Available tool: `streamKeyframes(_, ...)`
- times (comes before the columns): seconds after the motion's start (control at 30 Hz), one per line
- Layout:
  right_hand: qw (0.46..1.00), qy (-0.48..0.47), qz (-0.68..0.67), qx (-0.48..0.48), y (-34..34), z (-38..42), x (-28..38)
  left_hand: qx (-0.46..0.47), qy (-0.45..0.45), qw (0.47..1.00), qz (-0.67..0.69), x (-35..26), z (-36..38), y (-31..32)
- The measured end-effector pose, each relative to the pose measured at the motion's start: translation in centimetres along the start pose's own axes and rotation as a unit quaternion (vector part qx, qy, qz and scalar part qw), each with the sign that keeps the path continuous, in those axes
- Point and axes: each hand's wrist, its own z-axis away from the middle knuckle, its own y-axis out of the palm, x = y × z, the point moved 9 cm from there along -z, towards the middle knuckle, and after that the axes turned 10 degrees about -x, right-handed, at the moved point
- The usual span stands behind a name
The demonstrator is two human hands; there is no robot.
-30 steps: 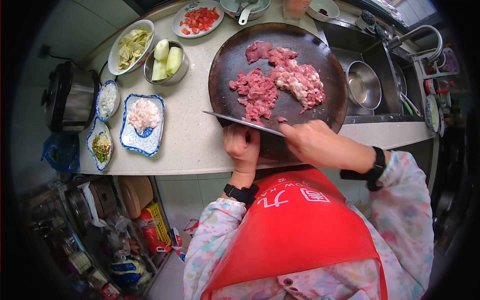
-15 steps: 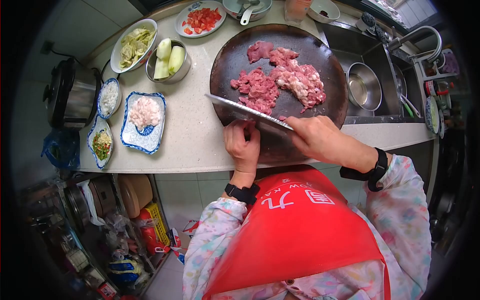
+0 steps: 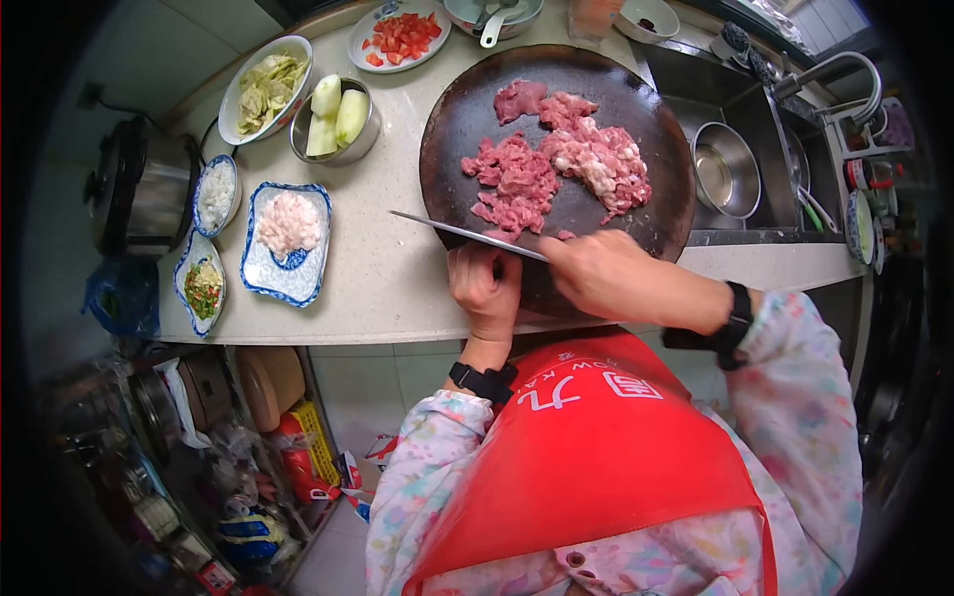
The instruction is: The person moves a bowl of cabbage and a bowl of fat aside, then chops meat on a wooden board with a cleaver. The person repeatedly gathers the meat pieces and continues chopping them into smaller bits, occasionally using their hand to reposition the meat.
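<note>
The red apron (image 3: 596, 447) has white writing on it. It is upside down from here, and I can only read the letters "OW KA" next to some white signs.

The knife (image 3: 467, 235) is a big flat one with a wide, shiny blade. It is seen almost from its thin edge, so it looks like a long grey line. It sits over the near side of the round, dark brown cutting board (image 3: 457, 129). The tip sticks out to the left, past the board's edge.

The meat (image 3: 556, 164) is pink, with some white bits. It is chopped into little pieces and lies in a heap in the middle of the board, just behind the blade.

The right hand (image 3: 601, 273) is wrapped tight around the knife handle, which is hidden inside the fist. The arm comes in from the right, with a black band on the wrist.

The left hand (image 3: 484, 288) is curled up under the blade, at the near edge of the board. Its knuckles point up. I cannot tell if it holds anything. It has a black band too.

On the counter to the left sits a blue and white dish (image 3: 285, 243) with pale chopped food in it.
</note>
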Motion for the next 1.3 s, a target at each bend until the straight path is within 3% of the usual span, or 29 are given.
streamKeyframes(0.13,0.999,-0.023,-0.025,-0.036,0.6,-1.8,0.4,0.008,0.001,1.000,-0.008,-0.2,-0.1,-0.3)
streamKeyframes(0.3,0.998,0.030,-0.010,-0.053,-1.4,1.4,-1.8,0.007,-0.012,1.000,0.003,-0.3,-0.4,-0.3)
streamKeyframes(0.47,0.996,0.007,-0.054,-0.074,-1.5,2.3,-0.3,-0.002,-0.008,1.000,0.006,0.0,-0.1,-0.3)
streamKeyframes(0.77,0.994,0.083,-0.025,0.061,-1.1,4.7,-1.7,-0.002,-0.016,1.000,-0.001,-0.2,-0.1,-0.4)
streamKeyframes(0.93,1.000,0.007,-0.013,-0.008,0.7,-1.8,1.1,0.004,-0.002,1.000,-0.009,-0.3,-0.1,-0.6)
streamKeyframes(1.07,1.000,0.016,-0.018,-0.012,-0.4,-0.3,-1.1,0.028,-0.011,1.000,-0.011,-0.5,-0.3,-0.7)
streamKeyframes(1.13,0.997,0.070,-0.023,-0.005,-1.4,1.3,-2.8,0.026,-0.015,1.000,-0.009,-0.8,-0.6,-0.9)
streamKeyframes(1.3,0.996,0.043,0.035,-0.077,-1.7,2.3,-2.0,0.030,-0.027,0.999,-0.014,-0.4,-0.6,-0.7)
